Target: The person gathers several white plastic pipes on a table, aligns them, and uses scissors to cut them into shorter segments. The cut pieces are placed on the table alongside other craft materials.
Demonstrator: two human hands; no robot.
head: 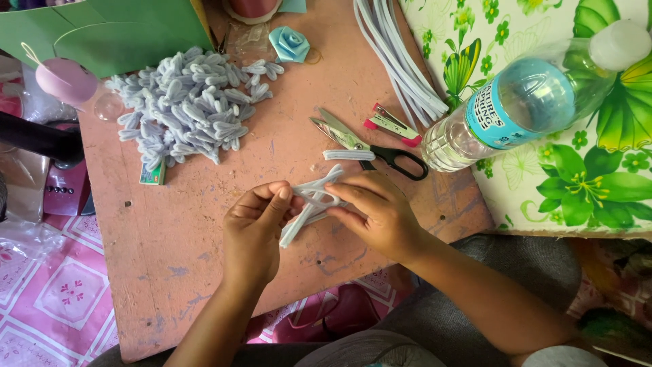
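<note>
Both hands, left hand (255, 221) and right hand (373, 211), are pinching a soft, light pale-grey fuzzy pipe-cleaner strip (314, 198) above the pink wooden table (170, 231); black-handled scissors (370, 146) are lying at twelve o'clock.

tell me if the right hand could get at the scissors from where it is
Probably yes. The scissors lie in the open on the board just beyond the right hand, with nothing between them. But its fingers are busy pinching the white strips.

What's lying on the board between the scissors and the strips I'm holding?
In the head view, one short cut white strip lies between the scissors and the held strips, right against the scissors.
</note>
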